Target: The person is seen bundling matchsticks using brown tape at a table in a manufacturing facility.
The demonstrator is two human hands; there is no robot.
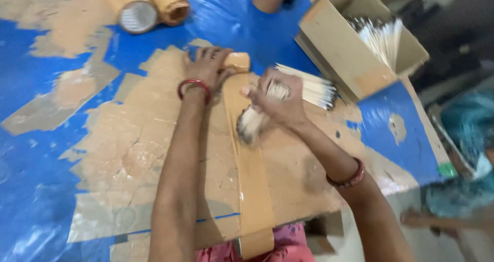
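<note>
Left-hand fingers [210,53] are spread and pressed flat on the far end of a strip of brown tape [247,154], pinning it to the table, with the thumb tucked against the strip's folded top edge. The left hand [206,69] wears a red bangle [194,85] at the wrist, and the forearm runs straight back toward the camera. Over to the right hand [280,100]: its fingers are curled tight around a bundle of thin pale sticks [303,89], gripping it at the middle, one end fanning out toward the cardboard box, the other end, a little blurred, sitting right over the tape. A beaded bracelet [350,177] circles that wrist. The tape strip lies sticky and shiny, running from under the left hand down the middle of the table to the near edge, where it ends at a tape roll [256,244] just in front of pink cloth. The table [62,154] is blue, patched all over with old brown tape. Just beyond the bundle sits an open cardboard box [337,51] with more white sticks [383,38] standing inside. Far back on the left, two spare tape rolls [149,7] lie side by side, well apart from both hands.
</note>
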